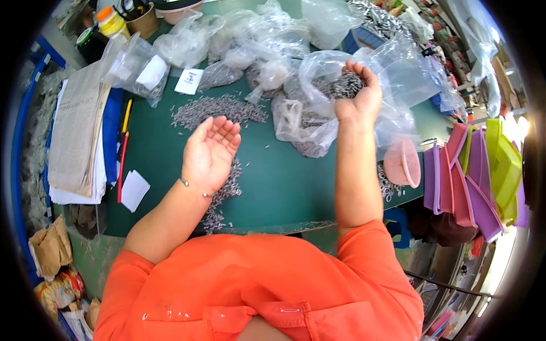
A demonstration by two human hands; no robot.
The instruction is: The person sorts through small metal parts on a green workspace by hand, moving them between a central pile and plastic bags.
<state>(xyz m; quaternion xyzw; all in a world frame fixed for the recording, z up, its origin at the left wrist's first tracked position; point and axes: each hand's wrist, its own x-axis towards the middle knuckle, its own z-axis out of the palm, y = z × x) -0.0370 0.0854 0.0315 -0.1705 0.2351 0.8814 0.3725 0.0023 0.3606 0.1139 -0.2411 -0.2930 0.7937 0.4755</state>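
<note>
My right hand is cupped palm up, with a heap of small grey metal pieces in it, over an opened clear plastic bag. The pieces look like short screws or pins, too small to tell. My left hand is turned palm up with nothing in it, its fingers slightly curled. Just beyond it a loose pile of the same grey pieces lies on the green table. Another pile lies beside and partly behind my left wrist.
Clear bags of grey pieces crowd the far side. At left lie newspapers, a red pencil and white paper slips. On the right are a pink mesh basket and purple, pink and green plastic bins.
</note>
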